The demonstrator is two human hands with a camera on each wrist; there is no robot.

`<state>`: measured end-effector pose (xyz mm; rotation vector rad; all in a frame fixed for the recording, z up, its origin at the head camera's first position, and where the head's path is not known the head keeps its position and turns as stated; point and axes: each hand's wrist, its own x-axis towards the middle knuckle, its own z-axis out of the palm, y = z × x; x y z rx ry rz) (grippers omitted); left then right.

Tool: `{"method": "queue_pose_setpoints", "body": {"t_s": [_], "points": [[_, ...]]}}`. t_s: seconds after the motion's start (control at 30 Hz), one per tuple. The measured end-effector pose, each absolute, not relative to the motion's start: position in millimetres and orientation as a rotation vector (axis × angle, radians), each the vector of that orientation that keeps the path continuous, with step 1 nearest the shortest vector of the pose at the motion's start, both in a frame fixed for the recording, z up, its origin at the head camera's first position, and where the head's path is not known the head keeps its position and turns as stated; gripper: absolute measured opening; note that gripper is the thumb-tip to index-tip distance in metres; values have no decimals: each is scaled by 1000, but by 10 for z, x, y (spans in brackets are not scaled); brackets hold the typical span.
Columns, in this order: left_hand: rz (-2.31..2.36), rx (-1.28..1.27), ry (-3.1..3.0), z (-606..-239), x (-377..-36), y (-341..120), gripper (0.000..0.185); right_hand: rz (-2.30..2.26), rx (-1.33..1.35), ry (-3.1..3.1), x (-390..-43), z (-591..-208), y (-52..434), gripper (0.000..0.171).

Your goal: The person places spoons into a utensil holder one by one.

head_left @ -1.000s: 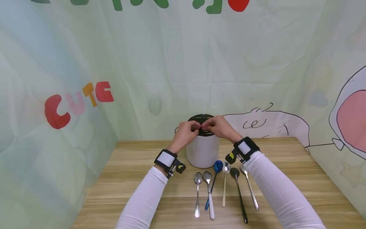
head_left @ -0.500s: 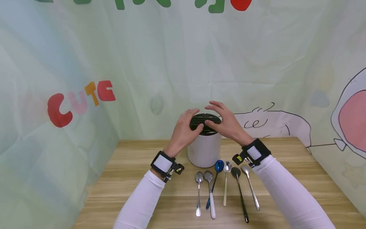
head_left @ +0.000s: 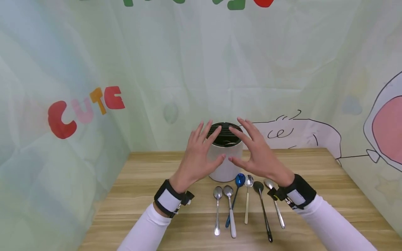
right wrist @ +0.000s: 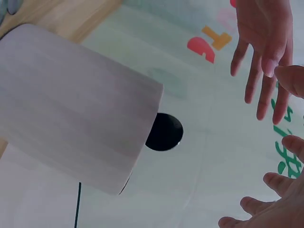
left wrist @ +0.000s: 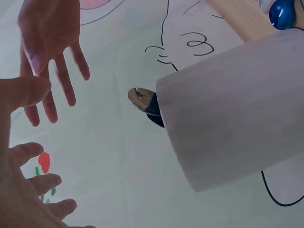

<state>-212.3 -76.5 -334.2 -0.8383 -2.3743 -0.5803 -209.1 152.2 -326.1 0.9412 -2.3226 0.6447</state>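
Both hands are hovering with fingers spread wide, holding nothing: left hand (head_left: 196, 157) and right hand (head_left: 258, 155) flanking the white cylindrical holder with black slotted lid (head_left: 224, 153) at the table's (head_left: 314, 181) far middle. Judging by this, picking one of the six spoons (head_left: 246, 204) lying nearer comes next. The left wrist view alone is showing a spoon bowl (left wrist: 141, 98) poking from the lid.

Both hands have let go of the holder's (head_left: 225, 157) black lid (head_left: 224, 132) and drawn back toward 6 o'clock. The left hand (head_left: 197, 157) and right hand (head_left: 257, 156) now hover with fingers spread, at 9 and 3 o'clock of the holder, touching nothing.
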Motion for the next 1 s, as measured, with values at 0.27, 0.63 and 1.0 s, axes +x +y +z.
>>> {"method": "queue_pose_setpoints", "body": {"t_s": [0.27, 0.63, 1.0], "points": [[-541, -883, -2358, -3509, -1800, -833, 75, 597, 994, -2278, -1844, -3531, 1490, 78], [-529, -803, -2543, -3894, -1542, -800, 67, 500, 1002, -2359, -1677, -4161, 1467, 74], [-524, -582, -2841, -4424, -1452, -840, 48, 364, 1198, -2514, -1732, -4549, 1292, 47]]}}
